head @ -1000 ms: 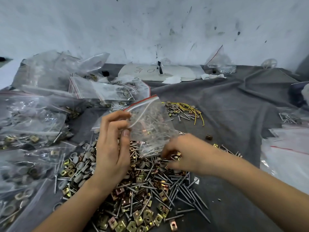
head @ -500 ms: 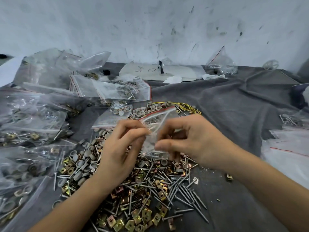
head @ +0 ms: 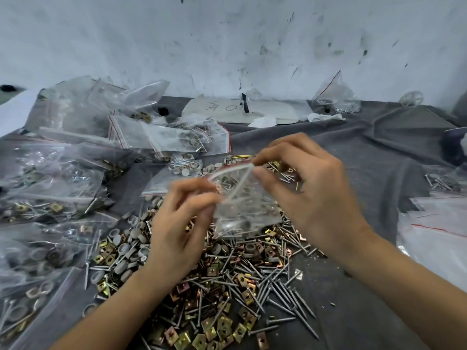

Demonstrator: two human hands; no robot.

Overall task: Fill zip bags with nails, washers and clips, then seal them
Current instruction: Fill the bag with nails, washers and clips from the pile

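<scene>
A small clear zip bag (head: 242, 205) with a red strip along its mouth hangs above a heap of nails (head: 278, 291), brass square clips (head: 214, 332) and grey washers (head: 126, 251). My left hand (head: 177, 228) pinches the bag's left top corner between thumb and fingers. My right hand (head: 310, 188) pinches the right end of the bag's mouth. A few small parts show through the plastic; the image is blurred there.
Filled zip bags (head: 50, 188) are piled at the left. More bags (head: 171, 137) lie behind the heap. Flat unfilled bags (head: 439, 233) lie at the right edge. A grey cloth (head: 366, 152) covers the table; a white wall stands behind.
My right hand rose from the heap to the bag's mouth and now pinches its right end. Both hands have lifted the bag and spread along its top edge.
</scene>
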